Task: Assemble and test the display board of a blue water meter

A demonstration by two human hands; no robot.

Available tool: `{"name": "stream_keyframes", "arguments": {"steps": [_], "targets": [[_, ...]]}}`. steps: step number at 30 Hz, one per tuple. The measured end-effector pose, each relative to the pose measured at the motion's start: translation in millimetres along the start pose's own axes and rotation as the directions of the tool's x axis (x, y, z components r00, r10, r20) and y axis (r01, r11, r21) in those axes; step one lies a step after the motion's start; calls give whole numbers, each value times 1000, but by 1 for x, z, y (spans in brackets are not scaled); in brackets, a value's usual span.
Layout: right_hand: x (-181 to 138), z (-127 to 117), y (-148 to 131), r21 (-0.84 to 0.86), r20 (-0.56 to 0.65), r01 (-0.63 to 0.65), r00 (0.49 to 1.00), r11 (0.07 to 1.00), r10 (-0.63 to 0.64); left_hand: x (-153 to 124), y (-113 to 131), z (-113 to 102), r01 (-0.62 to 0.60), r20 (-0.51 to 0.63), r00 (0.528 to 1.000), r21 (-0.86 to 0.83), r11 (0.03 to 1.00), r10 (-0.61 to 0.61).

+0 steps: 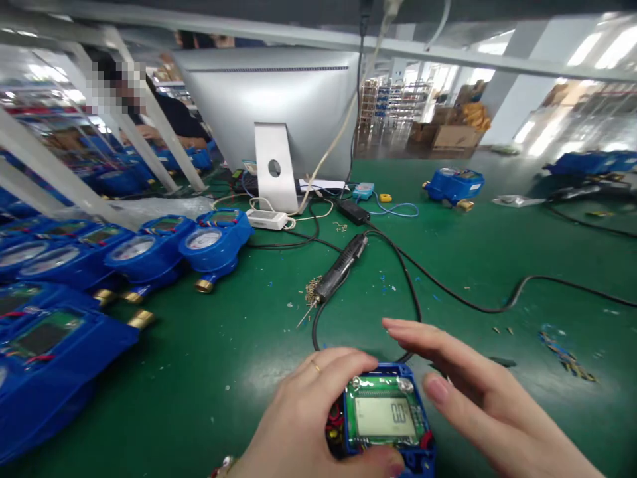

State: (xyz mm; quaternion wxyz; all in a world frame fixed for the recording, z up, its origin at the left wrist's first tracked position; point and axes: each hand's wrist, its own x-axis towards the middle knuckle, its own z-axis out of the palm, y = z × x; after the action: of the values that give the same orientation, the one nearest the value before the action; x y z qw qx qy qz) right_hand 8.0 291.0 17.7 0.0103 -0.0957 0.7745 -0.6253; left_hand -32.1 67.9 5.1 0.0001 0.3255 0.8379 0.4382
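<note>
Right in front of me lies a blue water meter (pixel 426 458) with its top off, showing a green circuit board and a lit display reading 0.0. My left hand (pixel 303 411) grips the housing from the left, fingers over the far edge and thumb along the near edge. Red wires show beside the board. Just off the right side of the meter, my right hand (pixel 478 392) is held with thumb and fingers apart and nothing in it. Beyond the hands, a black electric screwdriver (pixel 341 269) rests on the green bench (pixel 239 372), its tip by a pile of small brass screws (pixel 312 289).
Several blue meters (pixel 212 242) with brass fittings line the left side. A monitor (pixel 279 99) stands at the back, with a white device (pixel 267 219) near its foot. Black cables (pixel 478 307) cross the bench. Another meter (pixel 454 186) sits far right; a person (pixel 172 116) is behind.
</note>
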Motion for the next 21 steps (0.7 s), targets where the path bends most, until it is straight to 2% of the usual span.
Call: {"name": "stream_keyframes", "arguments": {"steps": [3,6,8,11,14,18,21], "targets": [[18,9,-17,-57,48,58,997,997,-55,3,0,-2,-31,17,999,-26,999,31],[46,17,-30,-127,167,128,980,984,-106,7,1,-7,33,111,993,-9,999,-32],[74,16,-29,-212,154,119,984,970,-87,10,-1,-9,59,173,984,-23,998,-54],[131,10,-10,-320,-82,-110,993,941,88,14,-9,-6,51,171,985,-105,993,-33],[186,10,19,-387,-308,-337,925,858,225,17,-17,1,32,169,986,-126,992,-11],[223,26,47,-375,-419,-541,823,753,382,21,-20,5,29,236,971,-21,999,-23],[226,38,56,-247,-453,-610,760,753,467,23,-21,8,7,226,974,33,999,-14]]}}
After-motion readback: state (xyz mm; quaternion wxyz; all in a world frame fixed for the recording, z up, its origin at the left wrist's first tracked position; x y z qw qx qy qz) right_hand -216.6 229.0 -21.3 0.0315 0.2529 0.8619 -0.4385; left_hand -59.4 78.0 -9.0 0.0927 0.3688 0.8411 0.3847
